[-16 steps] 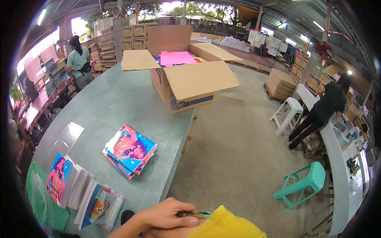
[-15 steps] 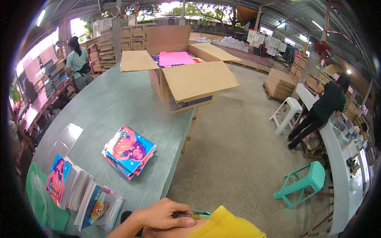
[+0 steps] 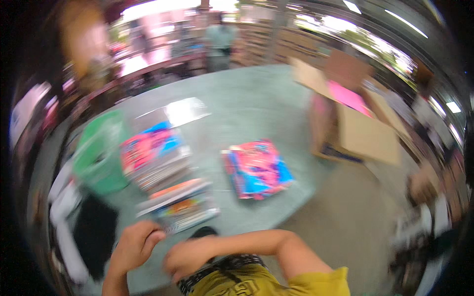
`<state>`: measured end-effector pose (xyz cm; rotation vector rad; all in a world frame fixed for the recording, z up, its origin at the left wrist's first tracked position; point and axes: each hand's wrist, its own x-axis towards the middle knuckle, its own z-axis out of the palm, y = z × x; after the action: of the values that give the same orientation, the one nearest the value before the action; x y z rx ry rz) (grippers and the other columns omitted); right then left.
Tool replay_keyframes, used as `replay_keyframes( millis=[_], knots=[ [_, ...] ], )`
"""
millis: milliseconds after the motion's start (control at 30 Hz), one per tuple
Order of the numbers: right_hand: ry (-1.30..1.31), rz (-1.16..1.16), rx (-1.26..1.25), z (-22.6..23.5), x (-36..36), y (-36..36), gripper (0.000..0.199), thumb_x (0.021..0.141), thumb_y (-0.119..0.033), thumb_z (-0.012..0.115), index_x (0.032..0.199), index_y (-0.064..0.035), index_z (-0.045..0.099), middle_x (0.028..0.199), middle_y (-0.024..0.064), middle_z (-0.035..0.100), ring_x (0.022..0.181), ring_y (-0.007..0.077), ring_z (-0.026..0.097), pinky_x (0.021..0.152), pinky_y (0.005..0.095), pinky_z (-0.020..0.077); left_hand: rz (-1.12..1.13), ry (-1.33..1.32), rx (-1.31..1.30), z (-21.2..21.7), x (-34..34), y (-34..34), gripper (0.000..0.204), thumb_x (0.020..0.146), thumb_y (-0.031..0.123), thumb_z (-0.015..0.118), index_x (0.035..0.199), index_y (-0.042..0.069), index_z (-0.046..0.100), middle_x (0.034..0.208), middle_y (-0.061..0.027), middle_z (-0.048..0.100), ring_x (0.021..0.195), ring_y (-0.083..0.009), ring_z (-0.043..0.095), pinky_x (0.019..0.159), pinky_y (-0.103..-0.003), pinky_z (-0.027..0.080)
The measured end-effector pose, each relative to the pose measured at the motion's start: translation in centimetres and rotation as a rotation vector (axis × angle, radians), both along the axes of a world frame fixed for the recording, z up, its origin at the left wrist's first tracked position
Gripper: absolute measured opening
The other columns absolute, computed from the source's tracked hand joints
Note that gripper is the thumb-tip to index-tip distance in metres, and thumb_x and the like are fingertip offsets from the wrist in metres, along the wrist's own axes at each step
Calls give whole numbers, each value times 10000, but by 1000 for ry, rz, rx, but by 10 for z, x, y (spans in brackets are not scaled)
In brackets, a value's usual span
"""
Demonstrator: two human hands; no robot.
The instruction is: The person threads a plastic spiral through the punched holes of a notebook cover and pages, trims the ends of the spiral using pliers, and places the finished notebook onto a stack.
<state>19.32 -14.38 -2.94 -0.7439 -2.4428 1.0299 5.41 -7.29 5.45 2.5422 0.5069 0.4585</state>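
Observation:
My left hand [image 3: 137, 245] is over the table's near edge, fingers curled in and thumb along them; nothing shows in it. To its right, my right hand [image 3: 190, 257] hangs low before my waist, its fingers smeared by motion. Just beyond my hands lies a row of thin books in clear plastic [image 3: 185, 209]. Behind it is a thicker stack of notebooks [image 3: 153, 158] with a pink and blue cover on top. A smaller pile of pink and blue spiral notebooks [image 3: 259, 170] sits farther right. Neither hand touches these books.
A green bin [image 3: 101, 158] with a clear liner stands left of the stacks, on the green table [image 3: 247, 98]. Clear plastic sheets [image 3: 187, 112] lie behind them. At the right corner is an open cardboard box [image 3: 331, 133] with pink on top. A person [image 3: 219, 44] stands beyond the table.
My view has swung left, so the box and notebooks appear farther right. My left hand has come off my right arm, and both hands are now apart in front of me.

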Motion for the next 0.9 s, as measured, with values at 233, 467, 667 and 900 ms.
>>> replay_keyframes(
  millis=[233, 467, 667, 900],
  knots=[
    [-83, -815, 726, 38, 36, 36, 392, 719, -152, 699, 1061, -45, 542, 1048, 134, 550, 968, 330, 526, 855, 421, 419, 560, -181, -333, -38, -72, 11, 239, 867, 217, 579, 997, 19, 608, 759, -149, 630, 664, -320, 586, 643, -326, 469],
    [-327, -917, 623, 6, 22, 92, 232, 738, -146, 649, 955, -80, 604, 851, 77, 625, 853, 271, 576, 723, 411, 431, 565, 245, -244, -94, -19, 32, 428, 855, 210, 574, 1237, 38, 482, 837, -219, 633, 794, -422, 595, 708, -469, 464],
    [-386, -809, 680, 7, 24, 100, 212, 717, -236, 678, 844, -96, 583, 794, 45, 629, 765, 242, 591, 655, 389, 420, 647, -223, -254, -91, -35, 50, 267, 855, 199, 577, 1035, 4, 610, 855, -180, 648, 750, -354, 615, 674, -416, 472],
    [-295, -1017, 777, 7, 1, 101, 329, 621, -402, 744, 709, -104, 636, 656, 50, 628, 655, 237, 598, 626, 374, 408, 645, -568, -162, -97, -28, 43, 223, 874, 203, 603, 974, 3, 611, 796, -73, 646, 685, -119, 586, 636, -271, 466]
  ],
)
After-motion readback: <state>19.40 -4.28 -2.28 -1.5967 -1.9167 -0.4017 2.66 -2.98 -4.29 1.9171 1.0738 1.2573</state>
